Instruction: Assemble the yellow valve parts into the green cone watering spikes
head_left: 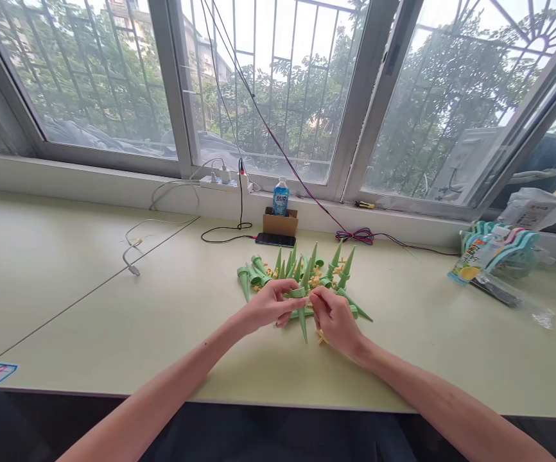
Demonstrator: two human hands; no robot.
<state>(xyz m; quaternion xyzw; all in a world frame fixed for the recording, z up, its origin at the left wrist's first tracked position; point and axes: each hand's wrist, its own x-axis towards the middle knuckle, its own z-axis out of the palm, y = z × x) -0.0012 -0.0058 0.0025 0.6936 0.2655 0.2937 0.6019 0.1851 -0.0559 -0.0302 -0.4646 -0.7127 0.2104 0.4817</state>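
My left hand [269,307] grips a green cone-shaped plastic spike [302,314] by its wide top end, with the tip pointing down toward me. My right hand [334,319] is pinched together at the same top end, its fingers closed on a small yellow piece that I can barely make out. Another small yellow piece [321,337] lies on the table under that hand. Just beyond both hands lies a pile of green spikes [302,268], some upright, some lying flat, with little yellow parts [314,281] scattered among them.
A pale green table [114,308] runs under a barred window. Behind the pile stand a phone [275,239], a small cardboard box [280,224] and a bottle [280,196]. White cables [136,247] trail at the left, a power strip [220,181] on the sill, packets and bags [494,256] at the right.
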